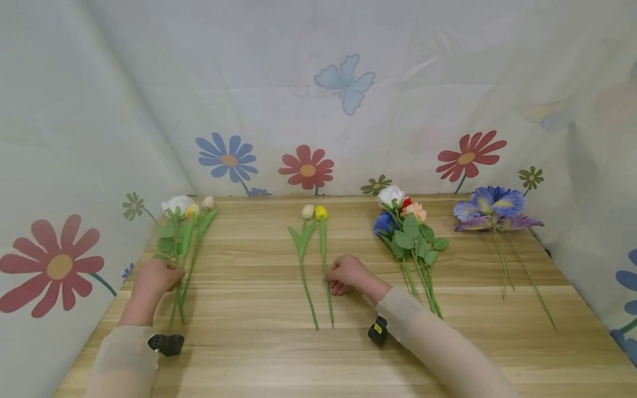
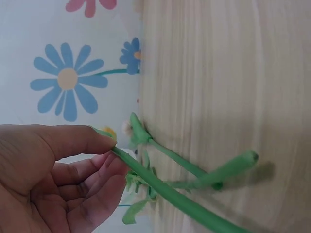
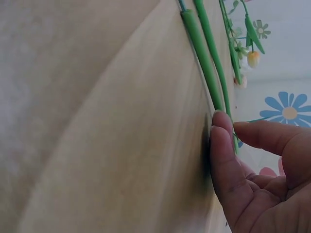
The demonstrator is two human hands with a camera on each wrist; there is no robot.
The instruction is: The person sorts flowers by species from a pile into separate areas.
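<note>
At the table's left side my left hand [image 1: 158, 276] pinches a green stem [image 2: 180, 200] between thumb and forefinger. It appears to belong to the pale yellow tulip [image 1: 192, 210], whose head lies between a white flower [image 1: 177, 204] and a whitish tulip [image 1: 208, 203]. Near the middle, my right hand [image 1: 349, 274] holds the lower stem of a yellow tulip [image 1: 321, 213] with its fingertips, low over the tabletop. Just left of that stem lies another whitish tulip [image 1: 308, 212]. In the right wrist view the two green stems [image 3: 206, 63] run close together.
Right of centre lies a bunch with a white flower [image 1: 391, 195], a blue flower [image 1: 384, 224] and a peach flower [image 1: 415, 211]. Purple-blue irises [image 1: 492, 207] lie at the far right. A flower-printed cloth [image 1: 398, 138] hangs behind the wooden table [image 1: 249, 354].
</note>
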